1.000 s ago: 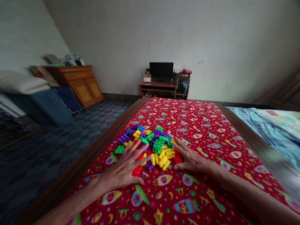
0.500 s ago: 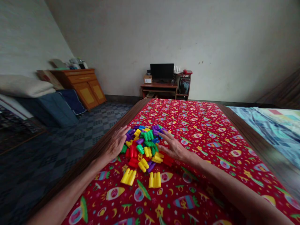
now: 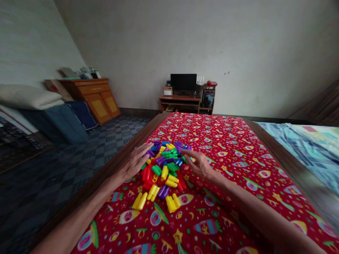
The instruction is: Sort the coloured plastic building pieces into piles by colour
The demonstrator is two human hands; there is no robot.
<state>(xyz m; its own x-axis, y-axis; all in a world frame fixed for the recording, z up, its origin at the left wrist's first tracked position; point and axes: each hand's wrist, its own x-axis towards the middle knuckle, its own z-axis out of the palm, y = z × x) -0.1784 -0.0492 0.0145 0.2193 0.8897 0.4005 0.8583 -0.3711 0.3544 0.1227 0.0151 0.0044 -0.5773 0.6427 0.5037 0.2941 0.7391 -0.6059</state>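
Note:
A loose pile of bright plastic toy blocks (image 3: 156, 170) in yellow, green, red, purple and blue lies on a red patterned cloth (image 3: 227, 211). My left hand (image 3: 135, 161) rests against the pile's left side, fingers stretched forward. Along the right side is my right hand (image 3: 198, 164), its fingers extended toward the green and blue pieces. Neither hand holds a block. Nearest to me lie a yellow block (image 3: 139, 201) on the left and another yellow block (image 3: 173, 203) on the right, both a little apart from the heap.
The cloth covers a table with dark wooden edges (image 3: 267, 144). A desk with a monitor (image 3: 183, 84) stands against the far wall. At left is a wooden cabinet (image 3: 99, 100); at right, a bed with a blue sheet (image 3: 299, 144).
The blocks have shifted and turned within the pile. My left hand has moved slightly right. The right hand's fingers have drawn a little away from the front red and yellow pieces.

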